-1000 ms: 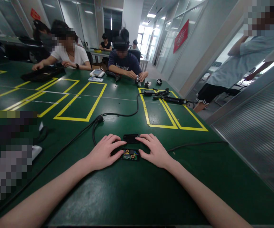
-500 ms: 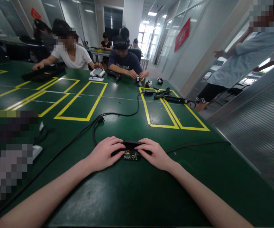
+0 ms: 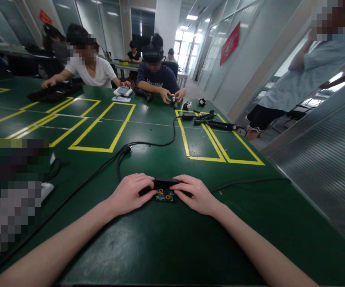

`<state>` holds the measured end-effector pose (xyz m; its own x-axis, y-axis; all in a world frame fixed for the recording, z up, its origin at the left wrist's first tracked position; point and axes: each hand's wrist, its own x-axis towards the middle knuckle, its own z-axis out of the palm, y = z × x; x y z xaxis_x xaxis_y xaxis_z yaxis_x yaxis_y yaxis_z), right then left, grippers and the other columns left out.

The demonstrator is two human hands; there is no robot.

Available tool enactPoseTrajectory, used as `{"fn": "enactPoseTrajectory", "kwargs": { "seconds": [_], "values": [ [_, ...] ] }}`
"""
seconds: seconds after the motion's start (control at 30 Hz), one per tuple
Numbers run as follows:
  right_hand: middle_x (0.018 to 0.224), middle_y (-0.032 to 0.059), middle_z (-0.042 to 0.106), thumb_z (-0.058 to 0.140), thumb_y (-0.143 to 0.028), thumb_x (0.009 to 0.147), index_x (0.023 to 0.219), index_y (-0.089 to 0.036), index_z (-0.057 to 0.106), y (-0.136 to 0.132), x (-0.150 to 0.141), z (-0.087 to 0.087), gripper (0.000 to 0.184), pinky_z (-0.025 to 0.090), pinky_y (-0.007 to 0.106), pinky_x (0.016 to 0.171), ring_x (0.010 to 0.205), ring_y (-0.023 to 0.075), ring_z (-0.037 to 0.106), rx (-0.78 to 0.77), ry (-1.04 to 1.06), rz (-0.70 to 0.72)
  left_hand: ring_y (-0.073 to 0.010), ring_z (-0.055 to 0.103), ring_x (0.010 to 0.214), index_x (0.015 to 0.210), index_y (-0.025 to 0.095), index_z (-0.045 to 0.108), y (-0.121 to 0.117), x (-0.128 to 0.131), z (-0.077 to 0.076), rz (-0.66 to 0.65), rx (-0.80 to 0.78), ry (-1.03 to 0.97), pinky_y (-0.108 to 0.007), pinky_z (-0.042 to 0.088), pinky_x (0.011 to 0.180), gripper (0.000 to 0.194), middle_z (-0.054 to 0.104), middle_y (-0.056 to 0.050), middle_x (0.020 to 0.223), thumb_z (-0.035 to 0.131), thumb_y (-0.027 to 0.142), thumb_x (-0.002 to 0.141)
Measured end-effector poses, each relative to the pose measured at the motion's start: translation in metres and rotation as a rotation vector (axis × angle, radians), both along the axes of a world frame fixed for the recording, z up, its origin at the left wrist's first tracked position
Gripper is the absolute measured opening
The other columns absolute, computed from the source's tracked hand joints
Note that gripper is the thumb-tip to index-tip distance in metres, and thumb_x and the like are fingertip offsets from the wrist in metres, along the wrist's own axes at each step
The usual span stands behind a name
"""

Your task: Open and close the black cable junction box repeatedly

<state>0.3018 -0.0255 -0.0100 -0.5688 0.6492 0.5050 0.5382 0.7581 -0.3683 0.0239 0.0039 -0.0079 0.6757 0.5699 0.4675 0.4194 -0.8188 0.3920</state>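
On the green table (image 3: 178,243) in front of me is an opened black case with a green circuit board (image 3: 164,197) showing, bearing copper-wound rings. Its black cover (image 3: 166,182) stands tilted up along the far edge of the board. My left hand (image 3: 133,194) grips the left end between thumb and fingers. At the other end, my right hand (image 3: 194,194) does the same, its fingertips on the cover and its thumb by the board. The fingers hide both ends of the case. A black cord (image 3: 235,183) runs off to the right from behind my right hand.
A thick black cable with a plug (image 3: 126,149) crosses the table on the left. Yellow tape outlines (image 3: 206,159) mark the surface ahead. Black tools (image 3: 220,125) lie farther back. Two people work at the far side; another person (image 3: 310,79) stands at the right.
My left fingers have drawn back slightly from the cover, toward its left end. The right hand has barely moved. Across the table, a co-worker's hands have turned a small object.
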Motion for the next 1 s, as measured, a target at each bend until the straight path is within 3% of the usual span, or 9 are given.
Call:
{"fn": "enactPoseTrajectory", "kwargs": {
  "seconds": [1.0],
  "values": [
    [0.115, 0.0125, 0.075, 0.057, -0.014, 0.098, 0.105, -0.02, 0.075, 0.0, 0.0024, 0.0014, 0.02, 0.062, 0.038, 0.085, 0.1, 0.0221, 0.074, 0.042, -0.033, 0.04, -0.0198, 0.073, 0.093, 0.094, 0.021, 0.057, -0.0035, 0.0002, 0.0012, 0.027, -0.149, -0.036, -0.03, 0.056, 0.082, 0.006, 0.075, -0.005, 0.108, 0.062, 0.025, 0.096]
  ]
}}
